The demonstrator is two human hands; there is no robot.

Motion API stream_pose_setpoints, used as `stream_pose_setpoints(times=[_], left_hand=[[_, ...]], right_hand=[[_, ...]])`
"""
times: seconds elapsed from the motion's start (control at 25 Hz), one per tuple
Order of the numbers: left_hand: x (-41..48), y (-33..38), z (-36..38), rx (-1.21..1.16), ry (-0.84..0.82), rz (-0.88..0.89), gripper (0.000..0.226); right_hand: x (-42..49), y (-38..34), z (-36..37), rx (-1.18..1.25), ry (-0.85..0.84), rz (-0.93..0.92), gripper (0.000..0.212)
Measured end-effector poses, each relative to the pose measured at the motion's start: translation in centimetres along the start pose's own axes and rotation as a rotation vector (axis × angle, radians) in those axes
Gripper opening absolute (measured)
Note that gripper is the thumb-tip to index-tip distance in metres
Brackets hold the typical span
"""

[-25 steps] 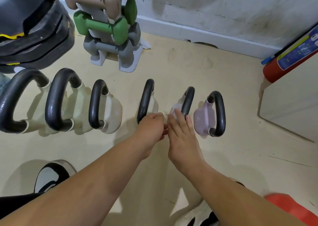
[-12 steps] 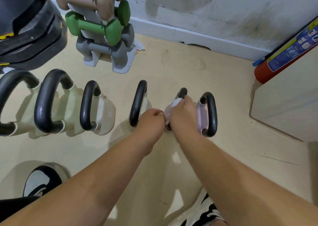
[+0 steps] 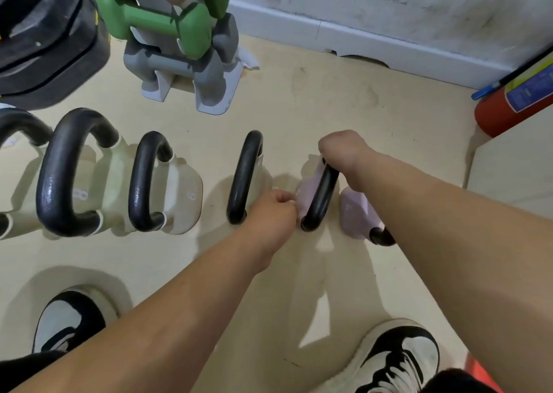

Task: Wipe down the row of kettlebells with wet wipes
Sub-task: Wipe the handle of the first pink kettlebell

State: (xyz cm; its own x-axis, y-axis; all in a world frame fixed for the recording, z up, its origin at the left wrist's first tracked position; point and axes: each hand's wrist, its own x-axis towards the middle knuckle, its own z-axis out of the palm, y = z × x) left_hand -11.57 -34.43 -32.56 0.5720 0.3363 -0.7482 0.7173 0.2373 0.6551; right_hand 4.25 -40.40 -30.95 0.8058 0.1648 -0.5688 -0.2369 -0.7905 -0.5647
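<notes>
Head view: our right hand (image 3: 344, 150) grips the handle (image 3: 321, 192) of the purple kettlebell (image 3: 305, 187), our left hand (image 3: 273, 210) curls against its body, grip unclear, and we judge the cream kettlebells (image 3: 179, 189) left of that hand remain.

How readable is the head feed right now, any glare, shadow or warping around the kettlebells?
Head view: sharp at centre, where the right hand grips the lilac kettlebell; bright glints on the big black handle at left; soft overlapping arm shadows on the floor; wide-angle warping bends the baseboard and stretches the edges; the black stack top left looks slightly smeared.
</notes>
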Motion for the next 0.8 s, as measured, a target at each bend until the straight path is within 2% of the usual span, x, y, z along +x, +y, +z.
stream_pose_setpoints(times=[0.08, 0.12, 0.16, 0.2, 0.24, 0.4, 0.44, 0.52, 0.6, 0.76, 0.8], left_hand=[[0.3, 0.1, -0.1, -0.004, -0.007, -0.01, 0.018], [0.3, 0.2, -0.2, -0.005, -0.006, -0.01, 0.018], [0.4, 0.3, -0.2, -0.004, 0.002, -0.009, 0.018], [0.5, 0.3, -0.2, -0.006, 0.009, -0.007, 0.019], [0.4, 0.3, -0.3, -0.012, 0.01, -0.004, 0.019], [-0.6, 0.1, -0.5, -0.002, 0.011, 0.032, 0.022], [-1.0, 0.0, -0.6, 0.013, 0.007, 0.042, 0.026], [-1.7, -0.2, -0.8, 0.038, 0.012, 0.042, 0.034], [-2.6, -0.3, -1.0, 0.029, 0.029, 0.047, 0.029], [-5.2, 0.2, -1.1, 0.036, 0.061, 0.117, 0.02], [-6.1, 0.5, -1.0, 0.057, 0.067, 0.143, 0.016]], right_hand=[[-0.1, -0.1, 0.0, -0.041, 0.014, 0.021, 0.03], [0.4, 0.6, 0.5, -0.087, 0.069, -0.035, 0.029], [0.2, 0.9, 0.9, -0.071, 0.089, -0.066, 0.024], [-0.6, 0.9, 1.2, 0.051, 0.121, -0.051, 0.016], [-1.7, 1.0, 1.6, -0.012, 0.146, -0.085, 0.011], [-6.4, 2.9, 5.2, -0.014, 0.285, -0.071, 0.05], [-7.5, 3.2, 6.0, 0.136, 0.311, -0.041, 0.049], [-9.0, 3.7, 6.6, 0.321, 0.262, 0.067, 0.03], [-9.9, 4.2, 5.6, 0.425, 0.213, 0.158, 0.022], [-12.4, 4.0, 1.9, 0.159, 0.202, 0.048, 0.012], [-13.1, 3.4, 0.8, 0.128, 0.149, 0.027, 0.013]])
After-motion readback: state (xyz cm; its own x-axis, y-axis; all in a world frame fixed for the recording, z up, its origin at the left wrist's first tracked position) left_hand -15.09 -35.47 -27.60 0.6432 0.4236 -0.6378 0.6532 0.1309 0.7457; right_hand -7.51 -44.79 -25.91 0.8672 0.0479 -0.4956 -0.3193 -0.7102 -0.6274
